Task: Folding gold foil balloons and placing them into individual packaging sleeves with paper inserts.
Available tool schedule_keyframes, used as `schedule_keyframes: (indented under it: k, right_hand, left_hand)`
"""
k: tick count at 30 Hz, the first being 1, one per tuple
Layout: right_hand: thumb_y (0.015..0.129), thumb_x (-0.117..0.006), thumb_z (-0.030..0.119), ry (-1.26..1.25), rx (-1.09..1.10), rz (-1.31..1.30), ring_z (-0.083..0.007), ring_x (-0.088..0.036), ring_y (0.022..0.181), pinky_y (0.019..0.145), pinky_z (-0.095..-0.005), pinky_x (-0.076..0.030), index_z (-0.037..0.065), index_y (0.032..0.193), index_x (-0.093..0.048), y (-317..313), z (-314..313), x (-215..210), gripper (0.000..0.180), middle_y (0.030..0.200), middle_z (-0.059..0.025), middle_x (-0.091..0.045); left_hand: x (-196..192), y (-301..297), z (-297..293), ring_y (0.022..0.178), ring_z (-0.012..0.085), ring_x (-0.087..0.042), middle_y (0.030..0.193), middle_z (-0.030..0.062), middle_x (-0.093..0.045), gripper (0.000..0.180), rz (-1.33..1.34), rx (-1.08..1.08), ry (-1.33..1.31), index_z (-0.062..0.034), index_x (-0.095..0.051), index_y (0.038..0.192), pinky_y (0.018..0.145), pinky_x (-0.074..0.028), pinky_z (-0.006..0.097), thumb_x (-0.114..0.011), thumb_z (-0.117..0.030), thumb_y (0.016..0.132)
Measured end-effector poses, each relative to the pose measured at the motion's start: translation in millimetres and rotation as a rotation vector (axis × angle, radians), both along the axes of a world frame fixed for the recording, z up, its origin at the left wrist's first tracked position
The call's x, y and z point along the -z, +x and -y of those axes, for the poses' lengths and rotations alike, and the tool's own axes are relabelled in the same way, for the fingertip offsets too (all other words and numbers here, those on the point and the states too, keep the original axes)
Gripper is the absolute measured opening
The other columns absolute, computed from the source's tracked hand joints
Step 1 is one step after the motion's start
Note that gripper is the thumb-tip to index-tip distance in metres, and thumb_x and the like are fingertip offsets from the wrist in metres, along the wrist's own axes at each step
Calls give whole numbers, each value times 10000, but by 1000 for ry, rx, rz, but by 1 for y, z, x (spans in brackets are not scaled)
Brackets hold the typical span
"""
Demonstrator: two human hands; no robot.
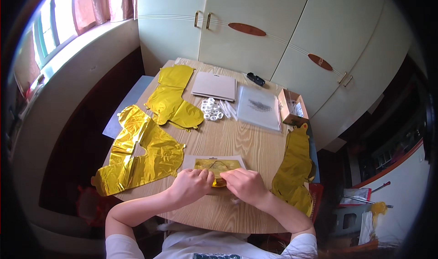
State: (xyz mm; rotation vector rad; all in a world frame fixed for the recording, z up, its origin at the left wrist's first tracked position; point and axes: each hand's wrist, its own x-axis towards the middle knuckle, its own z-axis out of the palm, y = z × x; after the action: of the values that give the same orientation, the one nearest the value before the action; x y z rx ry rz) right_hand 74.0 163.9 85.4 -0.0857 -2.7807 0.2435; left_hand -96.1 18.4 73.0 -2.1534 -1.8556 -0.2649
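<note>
Near the front edge of the table, my left hand (191, 183) is closed, its fingers pinching the folded gold foil balloon (219, 183). My right hand (245, 184) pinches the same foil from the other side, fingertips bent together. Under the foil lies a pale card (188, 160) with its corners showing. A thin dark curved line crosses the upper part of the gold; I cannot tell if it is a string or a crease. Both hands hide the lower part of the foil and card.
Flat gold foil balloons (175, 99) lie on the left, another (293, 167) on the right. Behind stand a grey card stack (214, 85), white rings (211, 109), clear tubes (228, 109), clear plastic bags (258, 107), a cardboard box (292, 107) and a black object (255, 79).
</note>
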Motion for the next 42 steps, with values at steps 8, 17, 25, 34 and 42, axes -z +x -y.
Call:
schedule_keyframes:
  k: [8,17,25,34,42]
  right_hand:
    - [859,-654,293,-236,249,130,-272,-690,905,817,-392,-556,181,1052,-727,-104,-152,21,235,993,-91,-719]
    - [846,-642,228,125,452,1,-271,-665,946,774,-418,-562,99,869,-702,-192,-194,110,144,960,-91,-642]
    - [843,-704,181,-546,154,-87,-154,-638,715,629,-316,-519,80,914,-709,-107,-119,-20,123,885,-36,-664]
    - [825,-694,128,-35,-348,118,-150,-630,686,535,-256,-484,71,862,-659,-24,-5,-77,77,761,-30,-630]
    - [786,-661,90,102,-149,60,-187,-611,693,583,-299,-518,60,906,-634,-7,20,-61,127,765,-44,-593]
  left_hand:
    - [-16,-24,-9,645,209,-671,672,27,-591,94,109,91,-59,-65,-557,835,505,-520,356,-590,-128,773]
    - [-33,-39,2,623,230,-663,655,43,-591,89,217,113,-133,-68,-559,826,492,-511,364,-593,-133,775]
    - [-38,-45,-8,643,256,-689,683,70,-644,75,253,92,-204,-49,-594,788,506,-527,377,-600,-121,771]
    - [-43,-34,-15,633,275,-687,683,80,-652,94,252,78,-208,-51,-612,789,513,-529,390,-618,-143,772]
    - [-41,-28,-10,618,271,-684,672,80,-655,92,237,56,-199,-54,-616,781,505,-526,387,-618,-145,772]
